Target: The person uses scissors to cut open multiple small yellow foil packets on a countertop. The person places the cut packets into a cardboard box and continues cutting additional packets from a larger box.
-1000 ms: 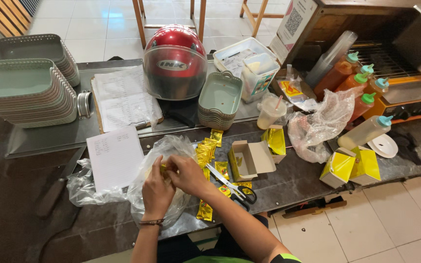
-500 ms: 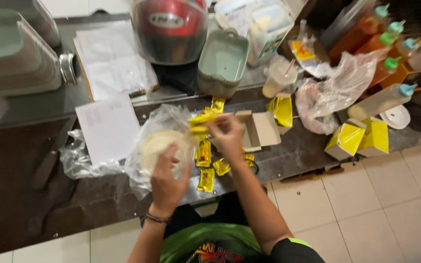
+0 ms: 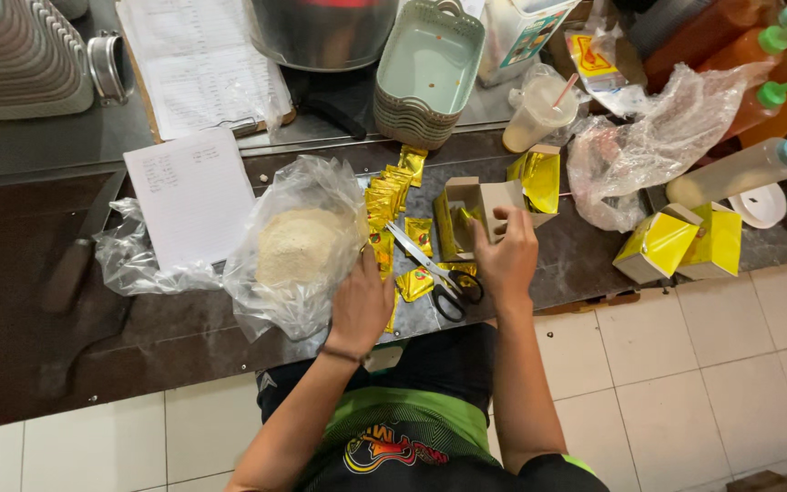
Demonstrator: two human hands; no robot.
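My left hand (image 3: 359,301) rests on the right edge of a clear plastic bag (image 3: 298,251) that holds pale powder, at the counter's front. My right hand (image 3: 505,253) reaches into an open yellow-lined cardboard box (image 3: 471,211), fingers pinching at its edge; what it grips is hidden. Between my hands lie several small gold sachets (image 3: 390,200) and black-handled scissors (image 3: 437,278).
Two closed yellow boxes (image 3: 680,241) stand at the right, beside a crumpled clear bag (image 3: 662,137) and squeeze bottles (image 3: 740,169). Paper sheets (image 3: 191,191), stacked green baskets (image 3: 430,73), a cup with a straw (image 3: 539,109) and a helmet's base (image 3: 321,32) sit behind.
My right hand has moved from the sachets by the powder bag over to the open box. My left hand slid down to the bag's right edge. The view has tilted closer.
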